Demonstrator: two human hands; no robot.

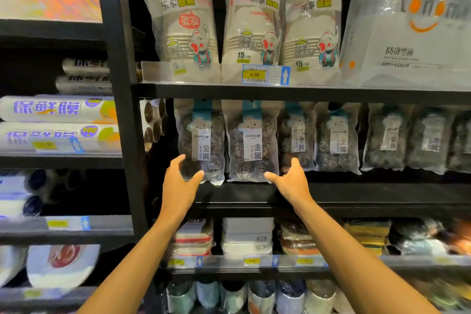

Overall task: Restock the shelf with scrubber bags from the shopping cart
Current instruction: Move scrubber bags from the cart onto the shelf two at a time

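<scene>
Head view: the scrubber bags [336, 140] stand upright in a row on the middle shelf [356, 192], side by side, each clear with a white label. Both arms reach up to the row's left end. The left hand [182, 178] is spread wide at the lower left corner of the first bag [201, 135], with its thumb lying across the bag's bottom front and its fingers up by the bag's left edge; whether it presses the bag I cannot tell. The right hand [290, 178] is spread too, with its thumb pointing left at the lower right corner of the second bag [251, 140] and its fingers raised before the third. Bowl packs [252, 30] stand on the shelf above behind a price tag [254, 74]. Sponges [247, 237] lie below, and film rolls [58, 109] lie at the left.
</scene>
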